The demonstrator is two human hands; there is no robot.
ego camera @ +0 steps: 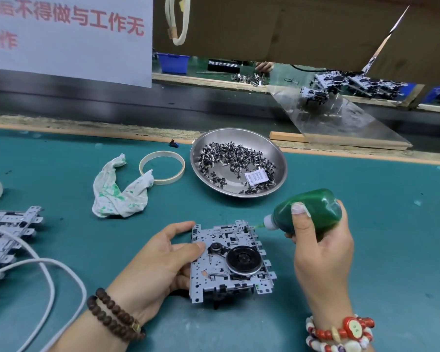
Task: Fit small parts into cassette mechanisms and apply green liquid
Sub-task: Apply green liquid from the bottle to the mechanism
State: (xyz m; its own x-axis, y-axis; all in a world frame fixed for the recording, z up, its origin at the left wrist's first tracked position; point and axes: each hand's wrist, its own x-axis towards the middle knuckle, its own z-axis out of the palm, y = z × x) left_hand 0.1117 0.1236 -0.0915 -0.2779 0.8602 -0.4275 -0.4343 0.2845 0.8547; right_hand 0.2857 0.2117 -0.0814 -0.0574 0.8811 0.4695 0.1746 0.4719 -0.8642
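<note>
A grey metal cassette mechanism [239, 280] with a black flywheel lies on the teal mat near the front. My left hand [158, 260] grips its left edge, thumb on top. My right hand [323, 247] holds a squeeze bottle of green liquid [313, 212] tipped sideways. Its white nozzle touches the mechanism's far right corner, where a green drop shows. A steel bowl [272, 146] behind holds several small dark metal parts and a white sachet.
A green-stained white rag [117, 194] and a tape ring [163, 167] lie at mid-left. More mechanisms [8, 235] and a white cable [48, 270] sit at the left edge. Beyond the mat's far edge runs a conveyor with other mechanisms [351, 85] and a clear plastic sheet.
</note>
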